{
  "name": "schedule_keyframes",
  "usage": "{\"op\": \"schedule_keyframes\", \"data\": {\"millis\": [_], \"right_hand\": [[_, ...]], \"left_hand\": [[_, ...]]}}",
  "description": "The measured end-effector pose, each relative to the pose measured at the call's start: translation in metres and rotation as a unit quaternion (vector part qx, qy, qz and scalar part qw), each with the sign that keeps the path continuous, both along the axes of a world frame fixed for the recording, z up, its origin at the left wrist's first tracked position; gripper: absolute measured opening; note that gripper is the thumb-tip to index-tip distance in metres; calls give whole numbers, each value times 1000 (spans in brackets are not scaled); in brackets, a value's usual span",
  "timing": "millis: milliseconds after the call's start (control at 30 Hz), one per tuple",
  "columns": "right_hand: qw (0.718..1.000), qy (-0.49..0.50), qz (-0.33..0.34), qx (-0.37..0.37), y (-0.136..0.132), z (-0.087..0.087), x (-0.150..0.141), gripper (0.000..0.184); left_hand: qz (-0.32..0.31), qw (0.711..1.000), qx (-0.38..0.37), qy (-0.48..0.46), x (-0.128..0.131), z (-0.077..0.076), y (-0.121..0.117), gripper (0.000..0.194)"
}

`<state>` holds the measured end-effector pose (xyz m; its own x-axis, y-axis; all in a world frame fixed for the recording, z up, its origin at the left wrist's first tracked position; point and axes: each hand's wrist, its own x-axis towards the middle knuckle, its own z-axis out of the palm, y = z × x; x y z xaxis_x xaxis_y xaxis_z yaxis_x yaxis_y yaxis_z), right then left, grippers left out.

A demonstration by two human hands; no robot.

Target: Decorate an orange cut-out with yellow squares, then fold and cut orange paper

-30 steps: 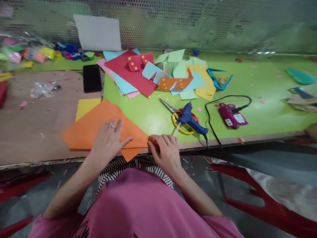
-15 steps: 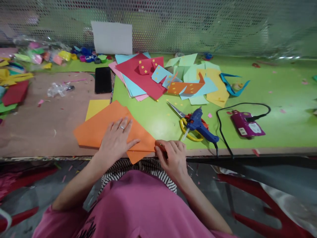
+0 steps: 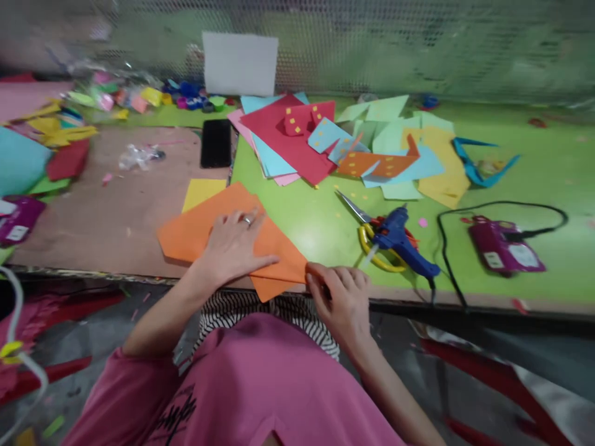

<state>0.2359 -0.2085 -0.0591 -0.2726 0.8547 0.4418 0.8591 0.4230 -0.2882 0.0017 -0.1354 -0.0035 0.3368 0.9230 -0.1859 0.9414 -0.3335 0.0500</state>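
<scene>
A folded sheet of orange paper (image 3: pixel 195 223) lies at the table's front edge, one corner hanging over it. My left hand (image 3: pixel 235 244) rests flat on the paper, fingers spread, with a ring on one finger. At the paper's right-hand tip, my right hand (image 3: pixel 341 294) pinches the corner between thumb and curled fingers. A yellow sheet (image 3: pixel 203 193) shows partly from beneath the orange one. Right of my right hand lie yellow-handled scissors (image 3: pixel 356 207), partly covered by a blue glue gun (image 3: pixel 402 241).
Behind the orange paper are a black phone (image 3: pixel 216 144) and a pile of coloured sheets (image 3: pixel 288 133) with cut, dotted pieces. A purple power socket (image 3: pixel 504 244) with a black cord is at right. A white card (image 3: pixel 240 65) leans on the mesh screen (image 3: pixel 353 49).
The whole view has shifted left, so things appear farther right and another purple socket shows at the left. Both hands keep nearly the same hold on the orange paper.
</scene>
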Motion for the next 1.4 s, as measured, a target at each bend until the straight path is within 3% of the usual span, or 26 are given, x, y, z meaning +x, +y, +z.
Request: {"op": "schedule_keyframes", "data": {"millis": [167, 400, 600, 967, 1100, 1200, 1400], "right_hand": [[997, 22, -26, -71, -10, 7, -3, 15], [993, 76, -53, -71, -14, 5, -6, 14], [990, 75, -42, -113, -13, 7, -7, 14], [999, 34, 3, -42, -28, -7, 3, 21], [1000, -9, 6, 20, -29, -7, 4, 13], [999, -36, 20, 19, -28, -5, -1, 10], [996, -66, 62, 8, -24, -5, -13, 38]], "left_hand": [[-12, 999, 7, 35, 1, -2, -1, 86], [-16, 999, 8, 36, -1, -4, -3, 90], [-40, 998, -8, 49, -8, 0, -2, 95], [-41, 996, -33, 69, -10, 0, 0, 107], [-36, 997, -29, 59, -6, 1, 0, 109], [-22, 997, -29, 64, 2, 2, -3, 106], [-11, 997, -10, 71, 6, -2, -8, 108]]}}
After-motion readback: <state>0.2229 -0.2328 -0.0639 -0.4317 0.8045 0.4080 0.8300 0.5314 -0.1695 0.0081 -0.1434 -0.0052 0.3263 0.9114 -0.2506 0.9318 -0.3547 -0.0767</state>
